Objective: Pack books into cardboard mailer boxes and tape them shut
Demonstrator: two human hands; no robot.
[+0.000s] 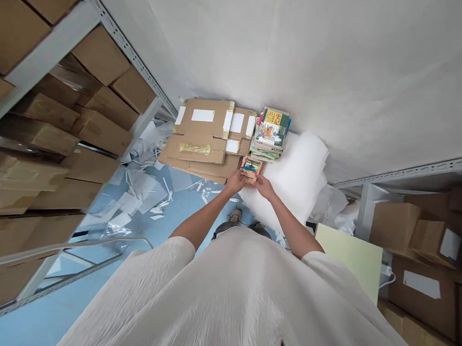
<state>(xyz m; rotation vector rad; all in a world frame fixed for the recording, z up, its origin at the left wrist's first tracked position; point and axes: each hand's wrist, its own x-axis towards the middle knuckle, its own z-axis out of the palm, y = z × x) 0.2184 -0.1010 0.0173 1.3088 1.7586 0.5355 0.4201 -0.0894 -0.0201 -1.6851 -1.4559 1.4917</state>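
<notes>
Between my two hands is a small orange-pink book [251, 166] with a dark and blue-green picture on its cover; it could be one book or a thin stack. My left hand [235, 181] grips its lower left corner, and my right hand [264, 186] grips the lower right side. Just beyond it stands a pile of books [272, 127], the top one green and white with a yellow title panel. Flattened cardboard boxes [202, 124] with white labels and tape lie to the left. White foam sheets [302, 167] are stacked on the right, partly under my right hand.
Shelves of cardboard boxes [96, 128] rise on the left, with more boxes [416, 268] on a right-hand rack. Paper scraps [144, 188] litter the blue floor. A pale wall [301, 52] stands ahead. A light green board [349, 258] is near my right elbow. A white cable [73, 244] crosses at left.
</notes>
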